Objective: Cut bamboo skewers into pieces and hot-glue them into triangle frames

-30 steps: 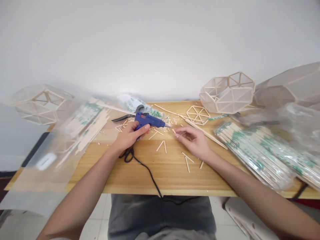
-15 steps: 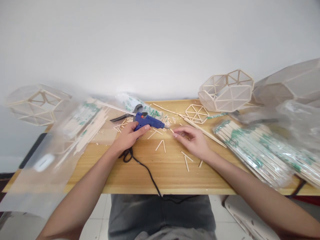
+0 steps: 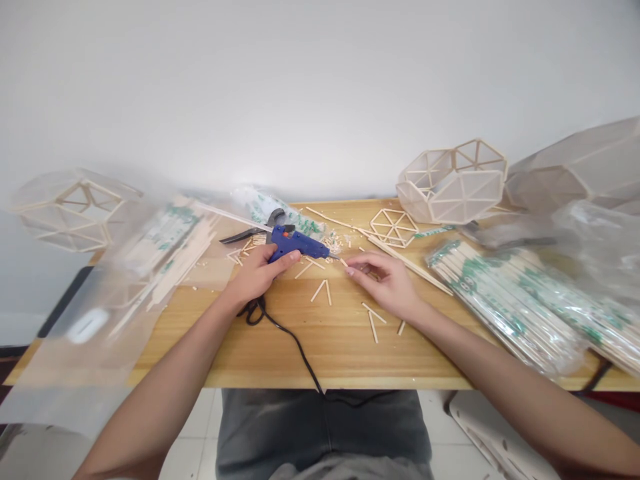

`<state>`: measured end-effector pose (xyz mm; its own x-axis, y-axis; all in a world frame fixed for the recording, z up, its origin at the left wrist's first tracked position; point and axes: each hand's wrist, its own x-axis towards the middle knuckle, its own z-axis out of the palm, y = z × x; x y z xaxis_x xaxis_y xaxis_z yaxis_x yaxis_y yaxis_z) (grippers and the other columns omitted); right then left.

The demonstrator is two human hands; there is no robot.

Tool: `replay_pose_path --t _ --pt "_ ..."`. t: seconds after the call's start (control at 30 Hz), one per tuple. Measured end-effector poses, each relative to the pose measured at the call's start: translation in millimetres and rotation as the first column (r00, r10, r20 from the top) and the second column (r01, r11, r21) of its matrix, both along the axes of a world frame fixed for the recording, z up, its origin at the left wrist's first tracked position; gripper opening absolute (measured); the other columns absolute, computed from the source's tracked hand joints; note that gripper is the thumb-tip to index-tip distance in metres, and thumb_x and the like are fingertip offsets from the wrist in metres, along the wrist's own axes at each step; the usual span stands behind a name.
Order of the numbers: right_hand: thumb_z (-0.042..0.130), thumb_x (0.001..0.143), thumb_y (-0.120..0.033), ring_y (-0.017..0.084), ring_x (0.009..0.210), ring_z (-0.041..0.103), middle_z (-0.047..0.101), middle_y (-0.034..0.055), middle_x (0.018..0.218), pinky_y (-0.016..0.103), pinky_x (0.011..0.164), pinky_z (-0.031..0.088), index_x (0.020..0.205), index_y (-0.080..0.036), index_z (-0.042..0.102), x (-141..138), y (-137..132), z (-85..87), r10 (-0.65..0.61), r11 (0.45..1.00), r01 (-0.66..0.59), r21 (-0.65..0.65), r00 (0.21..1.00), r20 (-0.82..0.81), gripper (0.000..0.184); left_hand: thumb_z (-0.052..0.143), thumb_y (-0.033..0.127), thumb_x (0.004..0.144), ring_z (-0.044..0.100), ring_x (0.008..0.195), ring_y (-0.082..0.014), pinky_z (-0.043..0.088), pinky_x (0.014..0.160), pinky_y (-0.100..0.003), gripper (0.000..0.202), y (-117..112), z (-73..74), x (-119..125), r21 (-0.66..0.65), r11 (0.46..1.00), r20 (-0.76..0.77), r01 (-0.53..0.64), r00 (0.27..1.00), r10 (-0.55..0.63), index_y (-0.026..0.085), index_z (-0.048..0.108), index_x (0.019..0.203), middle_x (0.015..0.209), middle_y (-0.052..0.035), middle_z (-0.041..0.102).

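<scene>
My left hand (image 3: 259, 270) is wrapped around the handle of a blue glue gun (image 3: 300, 244), whose metal nozzle points right. A long pale glue stick (image 3: 233, 217) sticks out of its back end. Between the thumb and fingers of my right hand (image 3: 383, 283) is a short wooden stick (image 3: 345, 262), its tip close to the nozzle; whether they touch I cannot tell. Short stick pieces joined or laid in V shapes (image 3: 328, 292) lie on the table just below, with another V (image 3: 371, 321) nearer my right forearm.
A flat hexagonal stick frame (image 3: 394, 228) lies behind my right hand, near a faceted bowl-like frame (image 3: 465, 197). Bagged sticks (image 3: 505, 307) cover the right side. Black-handled pliers (image 3: 245, 235) and small offcuts (image 3: 337, 241) lie behind the gun. Its black cord (image 3: 295, 339) runs over the table edge.
</scene>
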<state>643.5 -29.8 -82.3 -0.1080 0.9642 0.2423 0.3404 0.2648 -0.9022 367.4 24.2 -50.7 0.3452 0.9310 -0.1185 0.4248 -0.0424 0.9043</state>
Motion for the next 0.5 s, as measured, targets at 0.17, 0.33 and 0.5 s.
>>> replay_pose_path --t 0.17,0.33,0.5 --pt "0.073 0.092 -0.039 0.019 0.076 0.071 0.080 0.0058 0.094 0.030 0.065 0.054 0.097 -0.022 0.080 -0.5 0.1 -0.5 0.007 1.000 -0.007 0.018 1.000 0.000 0.018 0.063 0.066 0.087 0.037 0.055 -0.0109 0.024 0.055 -0.027 0.056 0.0 1.2 1.5 0.001 1.000 -0.026 0.001 1.000 -0.001 0.019 0.046 0.062 0.056 0.0029 0.044" --pt "0.074 0.091 -0.036 0.019 0.077 0.072 0.081 0.0058 0.094 0.030 0.065 0.054 0.096 -0.022 0.080 0.2 0.5 -0.7 0.003 1.000 -0.003 -0.007 1.000 -0.017 0.015 0.063 0.066 0.086 0.040 0.055 -0.0113 0.025 0.054 -0.027 0.054 0.1 7.2 -0.2 -0.002 1.000 -0.068 0.017 0.998 -0.017 0.019 0.050 0.064 0.057 0.0030 0.047" --pt "0.076 0.089 -0.039 0.020 0.081 0.074 0.082 0.0060 0.096 0.031 0.067 0.056 0.098 -0.023 0.080 2.6 2.4 0.0 -0.076 0.997 0.074 -0.024 0.992 -0.100 0.019 0.059 0.069 0.089 0.048 0.054 -0.0131 0.035 0.056 -0.027 0.053 5.2 16.3 -9.4 0.119 0.983 -0.141 -0.138 0.978 0.154 0.018 0.059 0.071 0.056 0.0021 0.053"
